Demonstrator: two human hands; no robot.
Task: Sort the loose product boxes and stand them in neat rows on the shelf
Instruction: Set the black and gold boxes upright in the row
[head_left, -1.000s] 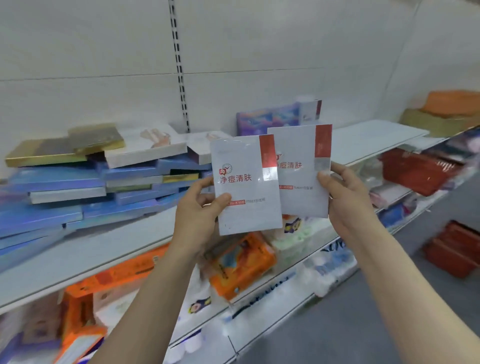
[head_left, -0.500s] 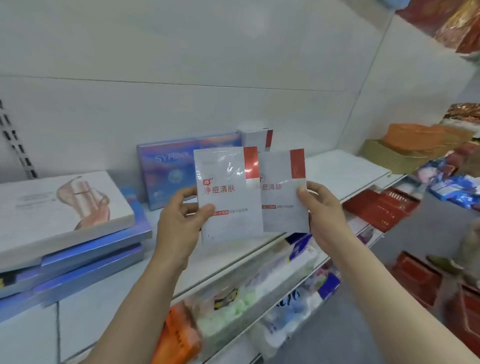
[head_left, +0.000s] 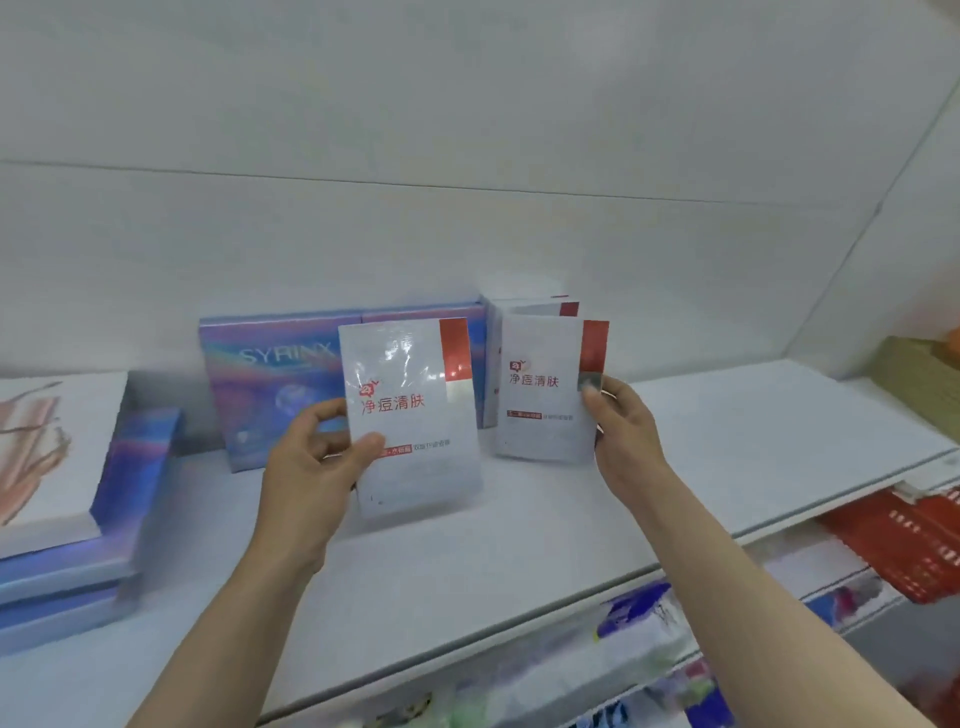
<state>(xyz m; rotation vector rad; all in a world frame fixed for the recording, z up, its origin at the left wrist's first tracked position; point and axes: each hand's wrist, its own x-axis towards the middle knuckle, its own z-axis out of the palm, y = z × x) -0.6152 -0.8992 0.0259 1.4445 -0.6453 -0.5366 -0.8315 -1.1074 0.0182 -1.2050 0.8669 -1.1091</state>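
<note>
The person is standing at the white shelf (head_left: 727, 441), holding up two flat white boxes with red corner bands, one in each of their hands. The left hand (head_left: 306, 467) is pinching the nearer white box (head_left: 410, 415) at its lower left edge, thumb across the front; the right hand (head_left: 623, 431) is gripping the second white box (head_left: 545, 389) by its right edge, just in front of matching white boxes (head_left: 540, 306) already upright against the back wall. Beside those, the iridescent blue boxes (head_left: 270, 384) are standing in a row too. Sorting looks only partly done: to the left, a stack of flat boxes (head_left: 67, 519) is lying on its side, waiting to be stood up, and both held boxes are yet to be placed.
</note>
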